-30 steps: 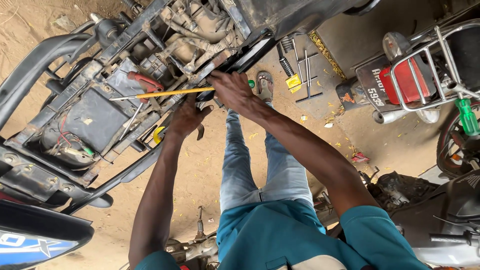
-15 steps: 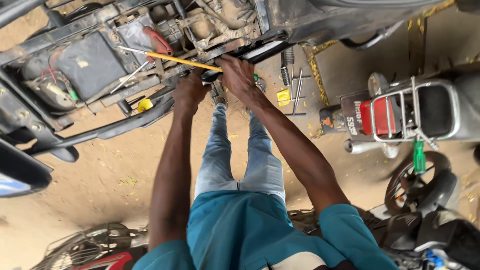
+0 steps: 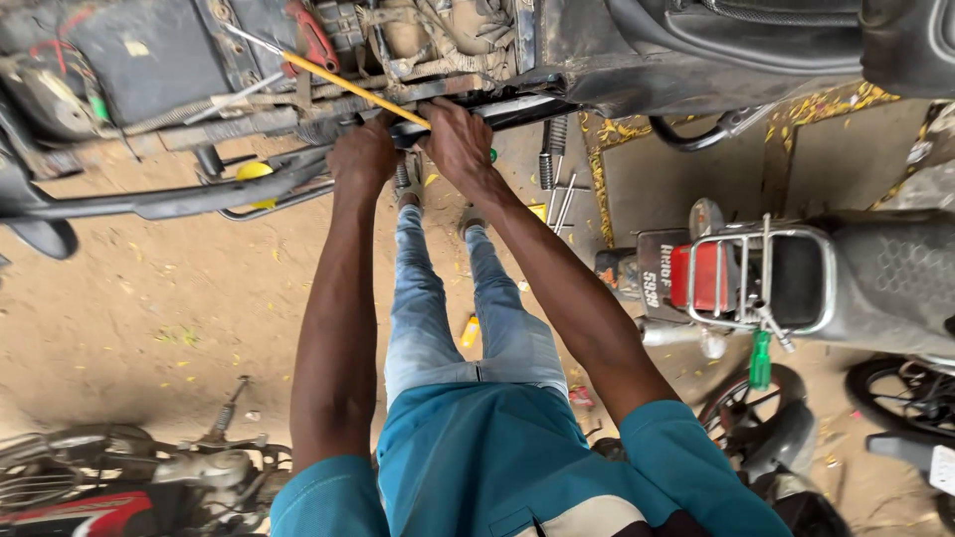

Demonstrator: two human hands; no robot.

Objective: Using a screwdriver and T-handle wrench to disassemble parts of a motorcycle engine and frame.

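Partly hidden — right hand (image 3: 456, 134) grips yellow-handled screwdriver (image 3: 343, 85).

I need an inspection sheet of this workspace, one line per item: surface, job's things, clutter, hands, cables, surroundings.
Surface: sandy ground with small yellow bits scattered on it.
Job's things: yellow rod lying slantwise across the motorcycle frame; black bar under the right hand.
Clutter: springs and metal rods on the ground; small yellow item between the legs.
Hands: left hand grips the frame; right hand is closed on the yellow rod.
Cables: red and grey wires in the frame.
Surroundings: parked motorcycle with red tail light; green screwdriver hanging from its rack.
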